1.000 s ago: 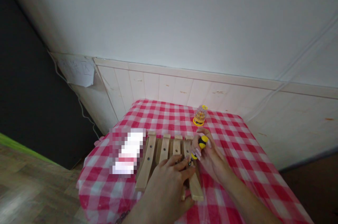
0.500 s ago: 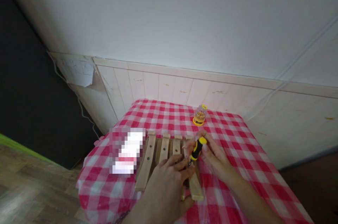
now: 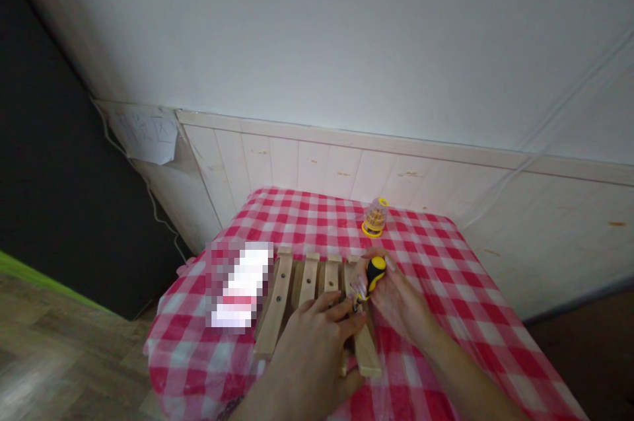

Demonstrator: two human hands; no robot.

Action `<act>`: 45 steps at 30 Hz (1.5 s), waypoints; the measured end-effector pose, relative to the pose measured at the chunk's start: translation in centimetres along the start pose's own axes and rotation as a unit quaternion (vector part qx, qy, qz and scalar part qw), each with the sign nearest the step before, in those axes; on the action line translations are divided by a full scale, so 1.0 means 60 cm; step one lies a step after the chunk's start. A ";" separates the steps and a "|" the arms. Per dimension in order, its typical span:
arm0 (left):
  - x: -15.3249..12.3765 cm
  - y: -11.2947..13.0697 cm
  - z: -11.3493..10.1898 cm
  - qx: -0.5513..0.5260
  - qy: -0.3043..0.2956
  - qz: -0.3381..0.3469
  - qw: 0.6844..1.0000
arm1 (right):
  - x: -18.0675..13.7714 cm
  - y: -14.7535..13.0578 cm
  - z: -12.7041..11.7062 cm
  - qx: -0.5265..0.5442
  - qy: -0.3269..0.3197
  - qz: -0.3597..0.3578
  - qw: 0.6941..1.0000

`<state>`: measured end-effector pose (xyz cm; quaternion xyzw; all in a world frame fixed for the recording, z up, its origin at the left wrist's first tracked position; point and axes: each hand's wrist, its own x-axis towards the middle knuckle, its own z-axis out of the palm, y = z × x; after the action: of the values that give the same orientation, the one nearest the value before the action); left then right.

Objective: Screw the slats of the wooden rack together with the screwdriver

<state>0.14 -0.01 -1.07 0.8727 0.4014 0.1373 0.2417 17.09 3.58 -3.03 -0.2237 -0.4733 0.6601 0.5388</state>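
A slatted wooden rack [image 3: 279, 305] lies flat on the red-and-white checked tablecloth [image 3: 446, 289]. My left hand [image 3: 317, 348] rests on top of its slats, fingers stretched out and pressing down. My right hand [image 3: 393, 295] is wrapped around a short yellow-and-black screwdriver [image 3: 372, 275]. The tool stands tilted with its tip down on the rightmost slat, just beyond my left fingertips.
A small clear-and-yellow bit holder [image 3: 375, 217] stands further back on the table. A blurred white patch [image 3: 238, 285] lies left of the rack. The white panelled wall [image 3: 321, 163] backs the table, with wood floor [image 3: 59, 355] to the left.
My right hand's fingers have shifted round the screwdriver handle, which tilts slightly differently now. My left hand and the rack have stayed put.
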 end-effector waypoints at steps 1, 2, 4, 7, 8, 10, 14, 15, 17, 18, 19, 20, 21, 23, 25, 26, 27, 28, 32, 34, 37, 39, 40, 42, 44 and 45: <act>0.000 -0.001 0.000 0.000 -0.001 0.000 1.000 | -0.001 0.002 -0.003 -0.017 -0.001 -0.005 1.000; 0.001 -0.001 0.001 0.000 -0.001 0.000 1.000 | -0.002 0.003 -0.007 -0.038 0.000 -0.012 0.999; 0.001 -0.002 0.001 -0.001 -0.003 0.000 1.000 | -0.003 0.005 -0.013 -0.092 0.002 -0.030 0.995; 0.001 -0.001 0.000 -0.006 -0.002 0.000 1.000 | -0.003 0.004 -0.017 -0.144 0.010 -0.073 0.987; 0.001 -0.001 0.000 -0.007 0.000 0.000 1.000 | -0.002 0.003 -0.017 -0.144 0.012 -0.085 0.986; 0.001 -0.001 -0.001 -0.005 0.000 -0.001 1.000 | -0.002 0.001 -0.015 -0.129 0.013 -0.096 0.987; 0.001 0.000 -0.002 0.007 -0.011 -0.003 1.000 | -0.001 0.004 -0.009 -0.107 0.013 -0.071 0.992; 0.001 0.000 -0.001 0.008 -0.011 -0.003 1.000 | -0.001 0.004 -0.007 -0.102 0.017 -0.068 0.992; 0.002 0.000 -0.001 0.004 -0.006 -0.003 1.000 | 0.000 0.004 -0.003 -0.081 0.026 -0.071 0.994; 0.002 0.000 0.000 0.001 -0.005 -0.003 1.000 | 0.001 0.003 -0.001 -0.066 0.028 -0.067 0.995; 0.002 -0.001 0.000 -0.001 -0.004 -0.002 1.000 | 0.002 0.001 0.001 -0.049 0.029 -0.059 0.997; 0.002 -0.001 0.000 -0.002 -0.004 -0.001 1.000 | 0.003 -0.001 0.002 -0.033 0.026 -0.047 0.998; 0.002 -0.001 0.000 -0.004 -0.005 -0.001 1.000 | 0.004 -0.003 0.002 -0.020 0.025 -0.034 0.999; 0.001 -0.001 0.000 -0.004 -0.008 -0.001 1.000 | 0.005 -0.004 0.000 -0.015 0.027 -0.016 0.999; 0.000 -0.001 0.000 -0.003 -0.009 -0.004 1.000 | 0.004 -0.004 -0.006 -0.038 0.026 -0.018 0.999; 0.000 -0.001 0.001 -0.002 -0.010 -0.005 1.000 | 0.003 -0.003 -0.009 -0.058 0.022 -0.021 0.998; 0.000 -0.001 0.002 -0.001 -0.011 -0.005 1.000 | 0.002 -0.002 -0.012 -0.081 0.013 -0.023 0.996; -0.001 -0.002 0.003 0.000 -0.011 -0.005 1.000 | 0.001 -0.002 -0.014 -0.101 0.002 -0.024 0.995; -0.001 -0.003 0.004 0.004 -0.011 -0.002 1.000 | 0.000 0.000 -0.013 -0.125 -0.007 -0.032 0.992; -0.001 -0.003 0.003 0.007 -0.008 -0.003 1.000 | 0.000 0.002 -0.010 -0.118 0.011 -0.040 0.992; 0.000 -0.002 0.001 0.005 -0.003 -0.002 1.000 | 0.001 0.007 -0.003 -0.098 0.017 -0.041 0.994; 0.000 -0.001 0.000 0.002 -0.002 -0.003 1.000 | 0.001 0.008 0.002 -0.076 0.011 -0.043 0.996; 0.000 -0.001 0.000 0.001 -0.002 -0.003 1.000 | 0.000 0.008 0.004 -0.060 0.010 -0.041 0.997; 0.000 -0.001 0.000 0.000 -0.004 -0.002 1.000 | 0.000 0.007 0.007 -0.023 0.011 -0.028 0.999; 0.000 -0.001 0.000 -0.001 -0.004 0.000 1.000 | 0.000 0.006 0.007 0.002 0.012 -0.010 1.000; 0.000 -0.001 -0.001 -0.001 -0.005 0.000 1.000 | 0.000 0.005 0.005 0.005 0.011 -0.004 1.000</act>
<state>0.07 0.05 -1.09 0.8731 0.3997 0.1336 0.2449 16.70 3.46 -3.18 -0.2264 -0.4648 0.6577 0.5478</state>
